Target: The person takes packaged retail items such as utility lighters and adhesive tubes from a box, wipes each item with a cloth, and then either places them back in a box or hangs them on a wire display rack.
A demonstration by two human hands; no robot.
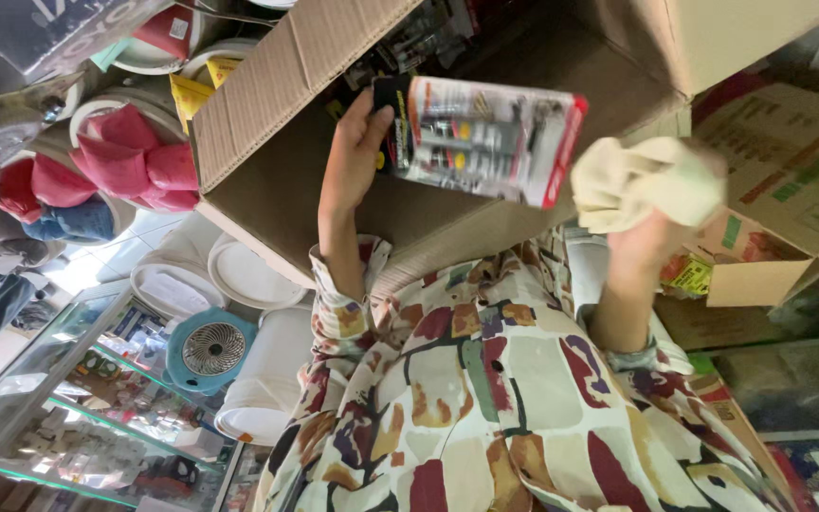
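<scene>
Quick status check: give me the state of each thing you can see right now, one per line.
Left hand: gripping the blister pack's edge.
Blister pack: sealed, held up above the box.
Right hand: closed around the cloth.
Cloth: crumpled, beside the pack's end.
Cardboard box: open, flaps up.

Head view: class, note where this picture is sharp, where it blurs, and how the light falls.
Head view: the patterned shirt is sharp; the cream cloth in the right hand smears with motion blur; the blister pack in the left hand is slightly soft, with glare on its plastic; bright daylight washes out the floor at left; the whole frame appears upside down.
</scene>
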